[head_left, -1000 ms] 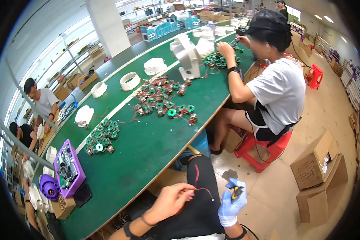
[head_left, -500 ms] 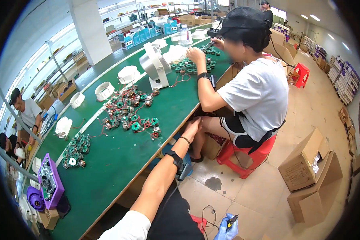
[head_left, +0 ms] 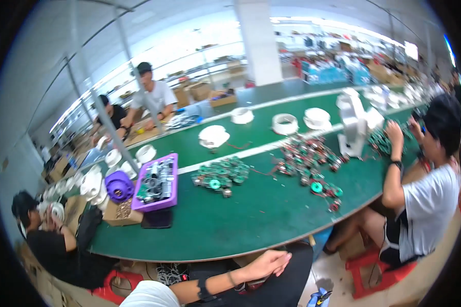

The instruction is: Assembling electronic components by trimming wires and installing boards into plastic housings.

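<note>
My left hand (head_left: 267,263) is held out over my dark-clothed lap, below the bench edge. Its fingers are loosely extended, and nothing shows in them. My right hand (head_left: 316,299), in a blue glove, is at the bottom edge of the view, partly cut off. It is closed around a small black-and-yellow tool (head_left: 323,298) whose kind I cannot make out. On the green bench (head_left: 230,225) ahead lie a heap of green ring-shaped coils (head_left: 223,174) and a larger pile of small motor parts with red wires (head_left: 307,156).
A purple tray (head_left: 173,197) of metal parts stands left on the bench, beside a cardboard box of small pieces (head_left: 122,215) and a dark flat object (head_left: 158,219). White round housings (head_left: 285,124) line the far side. Co-workers sit left and right; red stools (head_left: 379,279) stand below.
My view has swung left, bringing the purple tray nearer the middle. My left hand now appears over my lap, away from the right-hand co-worker's leg. The tool remains in my right hand.
</note>
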{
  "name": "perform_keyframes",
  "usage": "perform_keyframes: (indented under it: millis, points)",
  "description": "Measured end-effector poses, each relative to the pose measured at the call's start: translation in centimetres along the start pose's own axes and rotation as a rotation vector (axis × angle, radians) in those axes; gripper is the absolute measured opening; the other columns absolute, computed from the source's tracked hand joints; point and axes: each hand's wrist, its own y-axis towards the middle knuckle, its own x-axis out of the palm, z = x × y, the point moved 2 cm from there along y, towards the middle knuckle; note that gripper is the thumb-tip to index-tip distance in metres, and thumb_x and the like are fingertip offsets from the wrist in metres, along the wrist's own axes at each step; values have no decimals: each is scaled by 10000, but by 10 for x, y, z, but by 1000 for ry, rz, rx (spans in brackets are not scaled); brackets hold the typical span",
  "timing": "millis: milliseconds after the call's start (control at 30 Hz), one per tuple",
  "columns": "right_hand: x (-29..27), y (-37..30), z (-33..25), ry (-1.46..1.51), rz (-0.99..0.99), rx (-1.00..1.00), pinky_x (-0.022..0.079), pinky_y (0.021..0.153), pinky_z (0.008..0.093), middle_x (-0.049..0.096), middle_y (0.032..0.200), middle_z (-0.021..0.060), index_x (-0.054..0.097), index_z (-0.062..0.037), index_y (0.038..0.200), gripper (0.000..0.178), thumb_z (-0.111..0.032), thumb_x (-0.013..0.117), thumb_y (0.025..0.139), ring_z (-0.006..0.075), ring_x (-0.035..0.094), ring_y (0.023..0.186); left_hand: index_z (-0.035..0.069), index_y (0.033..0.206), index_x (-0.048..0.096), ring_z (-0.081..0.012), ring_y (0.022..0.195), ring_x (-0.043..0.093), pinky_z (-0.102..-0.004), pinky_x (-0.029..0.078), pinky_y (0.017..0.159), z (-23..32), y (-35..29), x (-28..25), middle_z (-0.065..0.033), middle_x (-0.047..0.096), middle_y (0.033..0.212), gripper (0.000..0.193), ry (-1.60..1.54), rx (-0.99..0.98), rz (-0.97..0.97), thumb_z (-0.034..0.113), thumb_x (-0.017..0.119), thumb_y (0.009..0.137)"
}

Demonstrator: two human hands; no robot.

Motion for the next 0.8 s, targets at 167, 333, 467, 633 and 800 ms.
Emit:
perform_keyframes:
  millis: [167,333,467,633,800]
  points:
    - [76,19,-78,163,-200,-308,469,662,273,648,901,65,646,16,1063,138,-82,567,1006,145,585,748,0,1027,663,-32,602,502,-222,393,521,92,-121,-33,6,614,740,105,-114,97,474,96,657,985]
    - [167,53,-97,266,-343,-511,402,696,192,566,921,-19,632,-18,1114,166,7,586,956,51,484,777,23,948,635,-35,565,478,-216,394,519,128,-157,-97,29,539,662,212,223,260,662,210,591,1037]
    - [213,68,-153,356,-385,-541,437,734,229,566,928,-18,624,-8,1116,134,-48,581,995,68,494,816,14,1087,639,-145,927,621,-306,524,848,192,-101,-142,-49,645,961,228,649,443,751,136,719,912]
    - [266,92,-122,281,-405,-504,506,841,339,655,957,99,628,28,1086,216,-103,674,921,173,614,886,44,1146,649,-318,985,672,-427,533,880,216,3,-309,-147,690,1083,357,1335,342,830,0,645,791]
    - [268,77,-137,81,-519,-655,499,691,311,632,825,98,651,-10,1043,287,-170,773,838,151,585,729,129,1191,655,-303,1110,622,-403,500,961,201,57,-395,-109,679,1150,448,1911,325,617,-21,637,768]
